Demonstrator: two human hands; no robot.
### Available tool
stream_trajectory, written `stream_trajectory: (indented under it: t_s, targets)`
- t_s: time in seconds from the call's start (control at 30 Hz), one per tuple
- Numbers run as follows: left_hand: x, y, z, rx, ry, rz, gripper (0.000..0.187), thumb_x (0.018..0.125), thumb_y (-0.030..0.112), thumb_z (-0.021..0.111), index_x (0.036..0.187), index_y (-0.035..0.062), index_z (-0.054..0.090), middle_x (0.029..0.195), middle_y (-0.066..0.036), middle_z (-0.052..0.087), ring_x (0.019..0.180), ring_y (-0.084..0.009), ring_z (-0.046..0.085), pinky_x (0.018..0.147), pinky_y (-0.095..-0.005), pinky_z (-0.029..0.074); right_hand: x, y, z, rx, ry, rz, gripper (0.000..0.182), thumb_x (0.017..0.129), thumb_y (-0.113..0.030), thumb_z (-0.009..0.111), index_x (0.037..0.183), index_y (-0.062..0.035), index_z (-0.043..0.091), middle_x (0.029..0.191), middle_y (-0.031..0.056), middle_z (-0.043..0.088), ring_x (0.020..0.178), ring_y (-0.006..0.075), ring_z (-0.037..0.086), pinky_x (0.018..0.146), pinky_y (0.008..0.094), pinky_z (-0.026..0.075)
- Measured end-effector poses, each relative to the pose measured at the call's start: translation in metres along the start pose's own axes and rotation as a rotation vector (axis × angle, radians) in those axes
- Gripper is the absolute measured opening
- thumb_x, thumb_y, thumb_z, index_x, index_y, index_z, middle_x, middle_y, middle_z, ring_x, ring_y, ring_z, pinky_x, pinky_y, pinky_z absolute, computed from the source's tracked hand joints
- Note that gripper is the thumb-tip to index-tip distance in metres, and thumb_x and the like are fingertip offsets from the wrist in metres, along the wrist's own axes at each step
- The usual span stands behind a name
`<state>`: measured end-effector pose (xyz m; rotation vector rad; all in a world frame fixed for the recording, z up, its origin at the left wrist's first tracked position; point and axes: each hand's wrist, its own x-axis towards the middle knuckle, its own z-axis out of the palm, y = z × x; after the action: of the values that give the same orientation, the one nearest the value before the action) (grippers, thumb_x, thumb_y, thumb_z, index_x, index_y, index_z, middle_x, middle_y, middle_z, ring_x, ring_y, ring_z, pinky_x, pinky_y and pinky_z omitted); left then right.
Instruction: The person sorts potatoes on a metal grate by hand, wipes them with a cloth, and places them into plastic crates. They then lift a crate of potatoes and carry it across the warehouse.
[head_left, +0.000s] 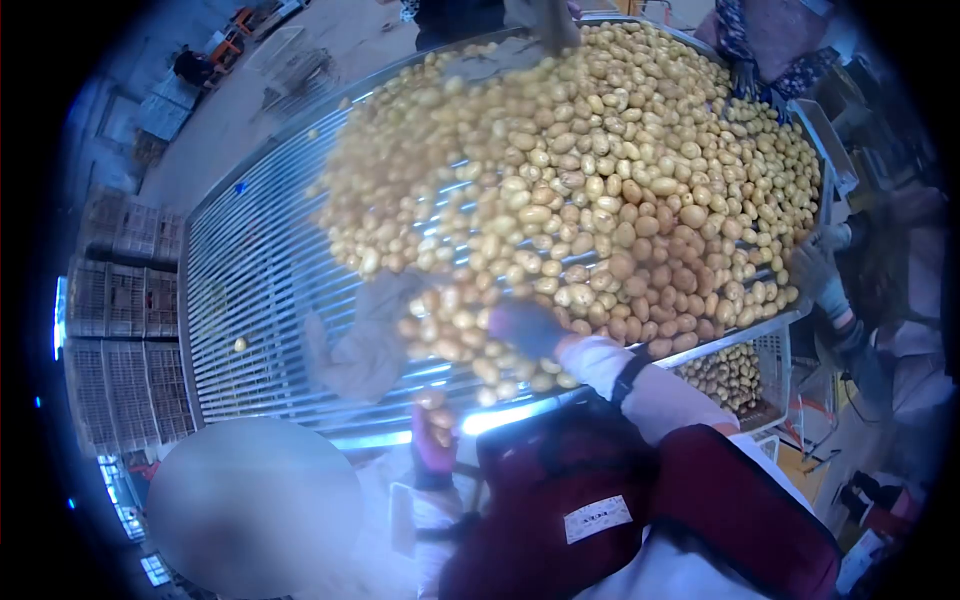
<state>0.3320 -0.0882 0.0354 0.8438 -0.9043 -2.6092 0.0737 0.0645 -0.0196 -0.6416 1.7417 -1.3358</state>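
A heap of yellow-brown potatoes [600,180] covers much of a slatted metal sorting table [250,270]. My right hand [527,328], in a grey and pink glove, lies over the near potatoes, fingers reaching left; their outline is soft. Below the table's near edge, my left hand [434,445] is closed around a few potatoes [432,402] that show above its pink glove. A co-worker's grey gloved hand [365,355], blurred, is over the slats just left of the near potatoes.
At the right edge another person's gloved hand [818,275] is by the potatoes. Dark gloved hands [750,85] reach in from the far right. A crate of potatoes [725,378] stands below the near edge. Stacked crates [130,300] are at the left.
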Motion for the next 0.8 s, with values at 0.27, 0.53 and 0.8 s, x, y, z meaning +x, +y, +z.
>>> stream_trajectory:
  t_s: [0.27,0.53,0.8]
  targets:
    - [0.049,-0.029,0.157,0.271,-0.224,-0.427,0.051,0.104,0.041,0.036,0.129,-0.0004,0.050,0.094,-0.010,0.063,0.080,-0.0180,0.060,0.074,-0.0278,0.051,-0.180,-0.029,-0.095,0.463,0.479,-0.057,0.038,0.104,-0.041,0.042,0.095,-0.0072,0.058,0.066,0.0003,0.054,0.049,0.0066,0.044,0.046,0.0210,0.035]
    - [0.057,-0.189,0.222,0.600,-1.206,-0.989,0.056,0.100,0.042,0.047,0.141,0.0037,0.042,0.097,-0.004,0.059,0.083,-0.0093,0.056,0.072,-0.0240,0.050,-0.497,0.085,-0.038,0.924,1.777,-0.142,0.033,0.101,-0.047,0.046,0.097,-0.0149,0.053,0.071,-0.0018,0.052,0.047,0.0061,0.043,0.040,0.0183,0.034]
    - [-0.105,-0.303,0.266,0.736,-1.154,-1.486,0.054,0.100,0.034,0.056,0.145,0.0107,0.039,0.118,-0.002,0.053,0.100,-0.0104,0.053,0.084,-0.0284,0.047,-0.584,0.053,0.077,0.920,2.451,-0.156,0.031,0.097,-0.051,0.051,0.090,-0.0208,0.057,0.066,-0.0053,0.053,0.047,0.0059,0.045,0.036,0.0192,0.033]
